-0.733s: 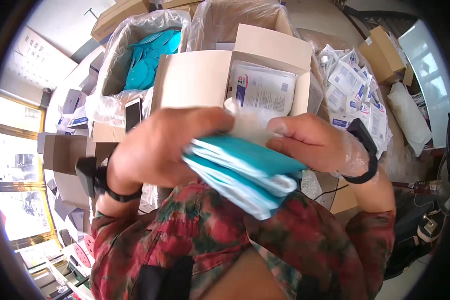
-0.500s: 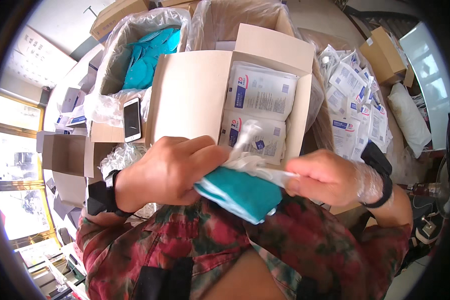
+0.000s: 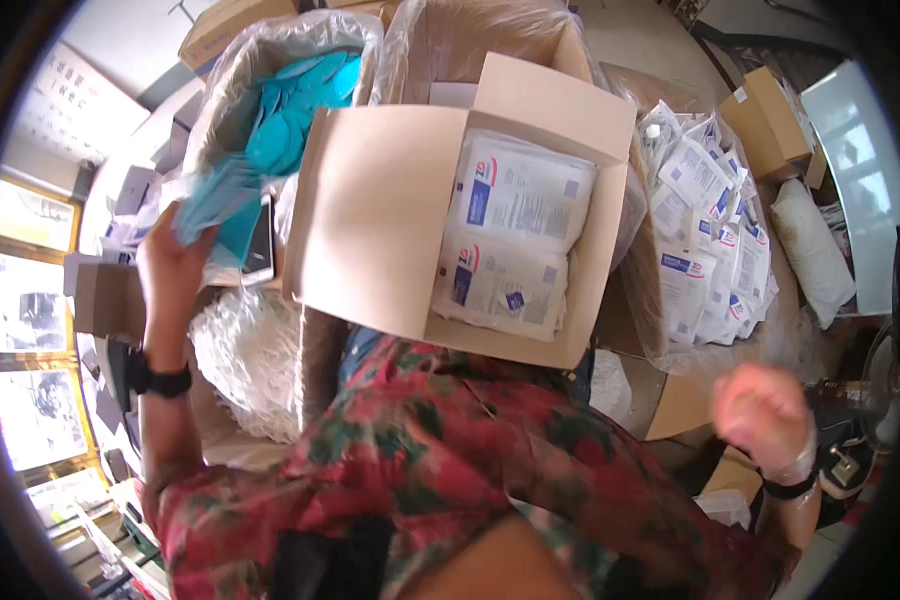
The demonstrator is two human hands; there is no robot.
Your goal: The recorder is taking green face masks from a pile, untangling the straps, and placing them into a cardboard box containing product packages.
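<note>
My left hand [image 3: 175, 245] is raised at the left, shut on a bundle of teal fabric pieces [image 3: 232, 222] with paler, motion-smeared edges. It hangs beside the plastic-lined bin [image 3: 210, 130], where more flat teal pieces [image 3: 288, 125] lie heaped. Behind the bundle, a phone [image 3: 260, 245] is partly hidden. Off to the right, my right hand [image 3: 762, 415] is curled into a blurred fist, with clear plastic film round its wrist. Whatever the fist holds, if anything, is hidden. In front of my body stands an open carton [image 3: 370, 225] containing white and blue sealed packets [image 3: 525, 190].
A tangled pile of white bands [image 3: 245, 360] sits below my left hand. At the right, a plastic-lined box holds many loose packets [image 3: 705, 235]. Beyond it are a brown carton [image 3: 765, 125] and a white sack [image 3: 813, 255]. A fan [image 3: 882, 390] stands at the far right.
My left hand has carried the teal bundle left, away from the carton. My right hand has moved down and right, apart from the bundle and its white bands.
</note>
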